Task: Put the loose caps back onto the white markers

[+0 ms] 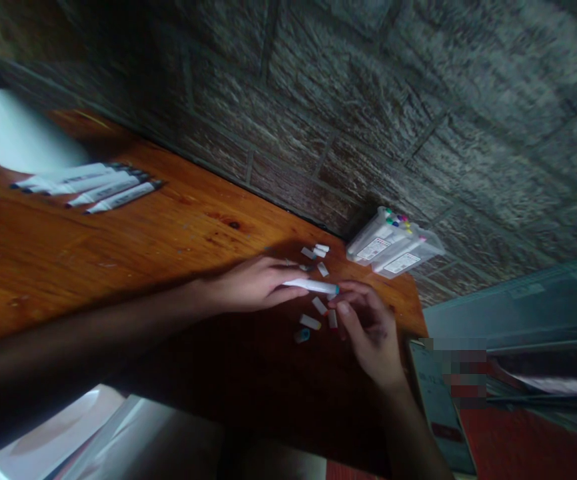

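Nearest my camera, the left forearm (pixel 118 337) slants in from the lower left. Beyond it I see a grey block wall (pixel 293 120), then the wooden table (pixel 208 233). My left hand (pixel 253 283) pinches a white marker (pixel 313 287) between thumb and fingers, holding it over the table. My right hand (pixel 371 333) is half curled at the marker's teal end; I can't tell whether its fingertips touch or grip anything. Two clear cases (pixel 375 240) (pixel 408 259) stand by the wall, and a row of markers (pixel 123 193) lies well apart at left. Small caps (pixel 310 322) lie scattered around and below the hands. In this dimness, I'd judge similar caps easily confused; a brushing finger could roll one away, and a loose pinch could let the marker slip.
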The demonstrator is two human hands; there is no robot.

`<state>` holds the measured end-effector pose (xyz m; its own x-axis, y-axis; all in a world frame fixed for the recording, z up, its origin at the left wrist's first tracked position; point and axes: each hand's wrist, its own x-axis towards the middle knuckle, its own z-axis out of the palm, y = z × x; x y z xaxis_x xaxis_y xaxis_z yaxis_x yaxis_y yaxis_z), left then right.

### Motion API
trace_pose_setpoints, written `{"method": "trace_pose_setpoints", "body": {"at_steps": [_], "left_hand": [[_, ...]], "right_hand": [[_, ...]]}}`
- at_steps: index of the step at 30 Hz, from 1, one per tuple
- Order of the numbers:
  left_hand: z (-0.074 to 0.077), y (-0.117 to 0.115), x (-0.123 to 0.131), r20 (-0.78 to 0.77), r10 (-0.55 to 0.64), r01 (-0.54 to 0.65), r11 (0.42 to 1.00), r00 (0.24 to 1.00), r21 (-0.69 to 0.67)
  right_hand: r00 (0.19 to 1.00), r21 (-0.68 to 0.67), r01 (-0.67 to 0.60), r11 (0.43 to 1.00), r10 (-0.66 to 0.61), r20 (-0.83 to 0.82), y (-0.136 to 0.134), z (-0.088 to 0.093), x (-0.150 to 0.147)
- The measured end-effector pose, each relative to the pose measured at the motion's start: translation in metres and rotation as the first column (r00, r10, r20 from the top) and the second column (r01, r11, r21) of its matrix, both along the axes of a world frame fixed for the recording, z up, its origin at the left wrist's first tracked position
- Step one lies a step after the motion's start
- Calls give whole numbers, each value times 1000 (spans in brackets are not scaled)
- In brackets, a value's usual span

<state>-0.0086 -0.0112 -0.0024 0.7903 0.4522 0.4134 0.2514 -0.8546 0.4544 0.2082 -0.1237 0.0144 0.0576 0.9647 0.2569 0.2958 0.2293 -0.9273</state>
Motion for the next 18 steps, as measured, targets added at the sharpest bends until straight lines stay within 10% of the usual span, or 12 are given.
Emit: {"method": "trace_pose_setpoints", "body": {"at_steps": [8, 18], "left_hand": [[1, -4, -1, 42, -2, 1, 1000, 999, 31], [9, 0, 1, 384, 231, -245, 970, 894, -14]], "right_hand": [[998, -98, 6, 995, -1, 57, 6, -6, -3], [881, -116, 274, 955, -298, -368, 18, -9, 17]]}}
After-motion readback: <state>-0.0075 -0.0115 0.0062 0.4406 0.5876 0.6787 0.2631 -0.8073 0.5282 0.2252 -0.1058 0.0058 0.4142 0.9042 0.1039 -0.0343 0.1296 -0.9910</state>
